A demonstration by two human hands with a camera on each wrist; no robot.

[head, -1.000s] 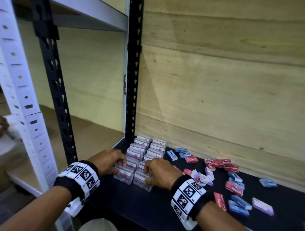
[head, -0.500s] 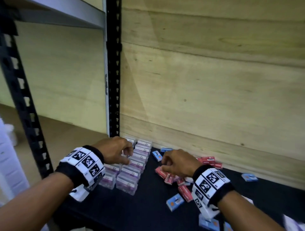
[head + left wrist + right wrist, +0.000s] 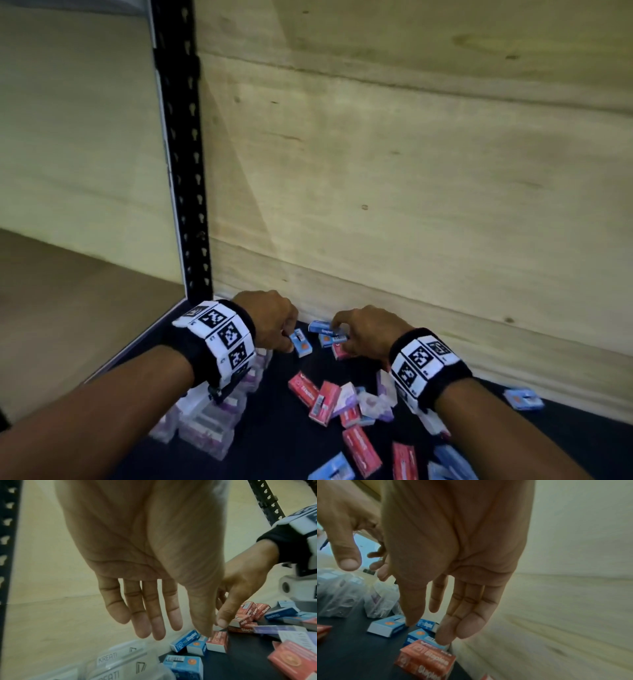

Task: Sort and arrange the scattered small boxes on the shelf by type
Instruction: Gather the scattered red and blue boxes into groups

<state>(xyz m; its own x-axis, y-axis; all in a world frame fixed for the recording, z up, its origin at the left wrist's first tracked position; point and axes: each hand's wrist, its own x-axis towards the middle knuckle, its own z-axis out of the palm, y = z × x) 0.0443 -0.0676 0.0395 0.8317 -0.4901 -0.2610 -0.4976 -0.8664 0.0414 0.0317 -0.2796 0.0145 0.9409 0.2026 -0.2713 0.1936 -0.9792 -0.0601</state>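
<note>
Small staple boxes lie on the dark shelf [image 3: 274, 442]. A blue box [image 3: 301, 344] lies flat just under my left hand [image 3: 287, 337], whose fingers hang straight and hold nothing. Two more blue boxes [image 3: 322, 327] sit by the back wall under my right hand [image 3: 338, 337]. The right hand's [image 3: 428, 630] fingers reach down and touch a blue box [image 3: 418, 634] without gripping it. A red box [image 3: 426, 658] lies right in front of it. Clear boxes with purple labels [image 3: 205, 421] stand in rows at the left, partly hidden by my left forearm.
Several red and blue boxes [image 3: 318, 401] lie scattered on the shelf near my right wrist, and one blue box [image 3: 522, 398] sits alone at the far right. The plywood back wall [image 3: 411, 205] is close behind the hands. A black upright post [image 3: 185, 171] stands at the left corner.
Both hands have left the rows of clear boxes and moved back and right to the blue boxes by the wall. The view has swung right and downward.
</note>
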